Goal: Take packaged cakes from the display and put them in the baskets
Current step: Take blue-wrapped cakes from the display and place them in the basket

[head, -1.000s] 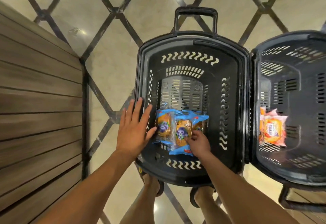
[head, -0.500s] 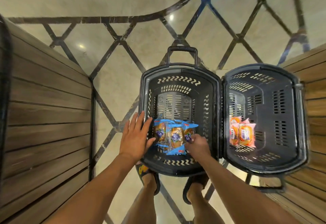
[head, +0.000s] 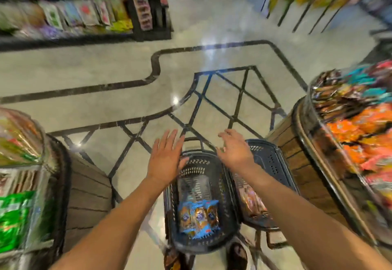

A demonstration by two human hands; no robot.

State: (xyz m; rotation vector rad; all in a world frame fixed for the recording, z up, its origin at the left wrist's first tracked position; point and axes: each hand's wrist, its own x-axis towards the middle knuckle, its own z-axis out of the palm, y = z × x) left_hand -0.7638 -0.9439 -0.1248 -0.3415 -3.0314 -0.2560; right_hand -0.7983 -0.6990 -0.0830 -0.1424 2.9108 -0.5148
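Two black baskets are set side by side on the floor (head: 106, 74), their long sides touching, just ahead of the person's sandals (head: 238, 255). Three blue cakes (head: 199, 216) are laid flat in a row at the near end of the left basket (head: 197, 247). Orange cakes (head: 252, 201) are seen low in the right basket (head: 273, 163), but they are blurred and partly covered by the right forearm, so their number cannot be told.

Both hands are held in the air over the far ends of the baskets, well apart from the cakes. The left hand (head: 167, 159) is turned palm down over the far left corner of the left basket, its fingers straight and spread, with nothing held. The right hand (head: 235, 150) is held over the line where the two baskets meet, its fingers spread and slightly bent, with nothing gripped. A handle (head: 192, 140) is seen at the far end of the left basket, between the two hands.

A wood-sided display (head: 360, 133) is placed just beside the right basket and is heaped with orange, brown and teal packets, all blurred. A second wooden stand (head: 84, 184) with green packets is seen at the left. Shelves (head: 74, 4) of packets are lined along the far side of the floor.
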